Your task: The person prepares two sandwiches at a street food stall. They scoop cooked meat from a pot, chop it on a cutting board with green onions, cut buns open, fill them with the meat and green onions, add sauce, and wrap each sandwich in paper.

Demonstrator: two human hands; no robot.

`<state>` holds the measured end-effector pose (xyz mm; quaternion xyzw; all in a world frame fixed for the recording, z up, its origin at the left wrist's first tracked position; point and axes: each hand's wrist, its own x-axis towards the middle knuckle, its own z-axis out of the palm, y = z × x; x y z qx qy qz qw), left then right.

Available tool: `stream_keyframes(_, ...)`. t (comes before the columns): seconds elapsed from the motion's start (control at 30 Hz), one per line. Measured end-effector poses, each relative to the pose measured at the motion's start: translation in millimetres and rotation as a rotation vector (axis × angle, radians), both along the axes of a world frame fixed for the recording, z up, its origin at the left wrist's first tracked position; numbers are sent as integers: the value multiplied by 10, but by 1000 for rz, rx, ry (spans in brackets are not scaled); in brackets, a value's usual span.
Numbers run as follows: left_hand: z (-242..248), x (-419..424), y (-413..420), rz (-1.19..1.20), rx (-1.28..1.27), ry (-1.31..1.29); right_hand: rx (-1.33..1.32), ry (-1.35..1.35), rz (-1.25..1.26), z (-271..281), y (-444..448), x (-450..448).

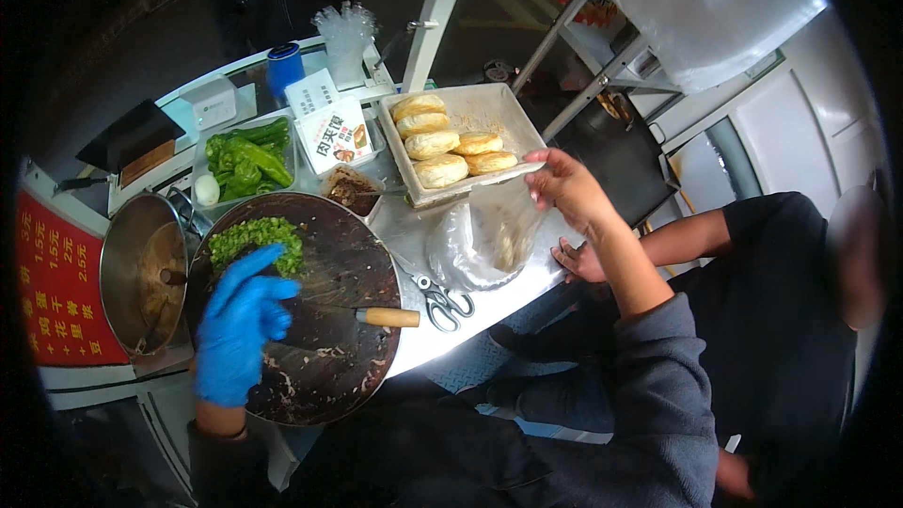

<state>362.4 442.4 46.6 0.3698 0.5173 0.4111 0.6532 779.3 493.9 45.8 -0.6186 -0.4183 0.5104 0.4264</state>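
Note:
My left hand [247, 331], in a blue glove, hovers over a round dark chopping board [331, 374] with its fingers apart and nothing in it. Chopped green peppers [257, 240] lie on the board just beyond its fingertips. A wooden-handled knife [388, 317] rests at the board's right edge. My bare right hand [564, 187] pinches the top of a clear plastic bag [473, 247] that stands on the metal counter [437, 353]; its contents are hard to make out. Beyond the bag, several round flatbreads [432, 144] sit in a white tray [518, 102].
Black-handled scissors [444, 303] lie between board and bag. A deep metal pot [144, 275] stands left of the board, a tub of whole green peppers [254, 159] behind it. A person's hand [582, 261] rests at the counter's edge, close to my right wrist.

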Motion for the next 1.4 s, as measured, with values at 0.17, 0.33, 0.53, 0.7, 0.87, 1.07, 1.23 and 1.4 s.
stream_keyframes(0.17, -163, -1259, -604, 351, 234, 120, -74, 99, 24, 779, 64, -388)
stream_keyframes(0.33, -266, -2311, -1203, 577, 189, 177, 145, -703, 100, 1538, 716, -1015)
stream_keyframes(0.53, -638, -3037, -1646, 559, 287, 825, 312, -644, 116, 2611, 2052, -1502)
stream_keyframes(0.7, -1008, -3064, -2029, 537, 295, 866, 346, -782, 333, 2216, 3319, -1849)
stream_keyframes(0.87, -1002, -2634, -2506, 985, -120, 327, 845, -1517, 724, 1356, 4555, -2272)
stream_keyframes(1.07, -632, -2165, -2537, 1041, -259, 271, 841, -1413, 572, 764, 5328, -2810)
stream_keyframes(1.23, -612, -2037, -2495, 955, -334, 543, 784, -829, 432, 656, 5144, -3183)
stream_keyframes(1.4, -754, -2151, -2483, 1100, -262, 574, 802, -533, 499, 1373, 4343, -3630)
